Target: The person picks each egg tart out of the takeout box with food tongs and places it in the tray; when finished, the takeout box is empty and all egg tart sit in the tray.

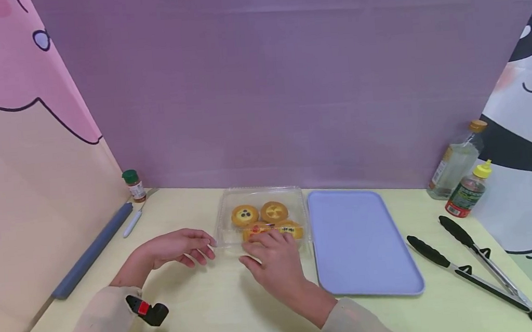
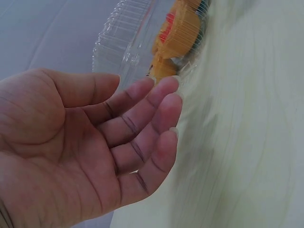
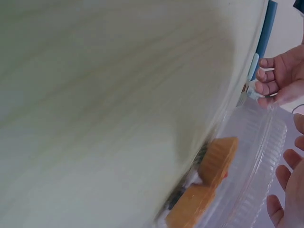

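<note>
Neither hand is closed around anything: the left hand [image 1: 178, 247] is held with loosely spread, slightly bent fingers whose tips sit at the left front corner of the clear plastic pastry box [image 1: 261, 216], while the right hand [image 1: 275, 261] is laid with relaxed fingers over the box's front edge. Whether the fingertips are actually pressed against the plastic cannot be told from the left wrist view, where they are seen just beside the ribbed lid. The box rests on the pale table [image 1: 221, 315], just beside the lavender tray [image 1: 361, 242], with four round yellow pastries [image 1: 265, 220] seen through its lid. Black tongs [image 1: 471, 269] lie well apart to the right. A slip could be judged likely if the lid is pried from one corner only: the light box might be tipped or slid toward the tray, and the pastries jostled. The thin plastic could also be cracked by a hard pull.
</note>
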Demonstrator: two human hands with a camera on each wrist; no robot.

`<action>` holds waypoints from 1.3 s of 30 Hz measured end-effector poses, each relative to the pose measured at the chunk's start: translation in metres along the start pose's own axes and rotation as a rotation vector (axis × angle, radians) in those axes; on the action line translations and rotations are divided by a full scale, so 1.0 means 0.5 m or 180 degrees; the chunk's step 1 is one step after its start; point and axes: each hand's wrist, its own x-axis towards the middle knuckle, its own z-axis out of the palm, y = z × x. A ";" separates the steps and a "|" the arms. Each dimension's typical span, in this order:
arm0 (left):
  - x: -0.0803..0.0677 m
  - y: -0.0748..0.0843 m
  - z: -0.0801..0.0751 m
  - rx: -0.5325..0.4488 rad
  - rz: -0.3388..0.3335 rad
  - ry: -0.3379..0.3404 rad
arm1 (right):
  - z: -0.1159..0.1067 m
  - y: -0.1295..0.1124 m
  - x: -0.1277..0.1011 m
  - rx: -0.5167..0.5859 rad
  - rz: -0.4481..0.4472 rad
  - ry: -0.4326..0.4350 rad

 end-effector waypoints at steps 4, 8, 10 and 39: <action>-0.002 0.000 0.003 0.0013 -0.0007 0.0046 | 0.011 -0.021 0.013 -0.0247 0.0009 -0.0137; -0.004 0.005 0.006 0.0000 0.0023 0.0054 | 0.016 -0.037 0.019 -0.0350 0.0090 -0.0202; -0.003 0.006 0.006 -0.0012 0.0040 0.0063 | 0.018 -0.042 0.020 -0.0356 0.0144 -0.0245; 0.024 0.013 0.007 -0.0046 -0.0088 0.0162 | 0.057 -0.058 0.052 -0.0666 0.0761 -0.0715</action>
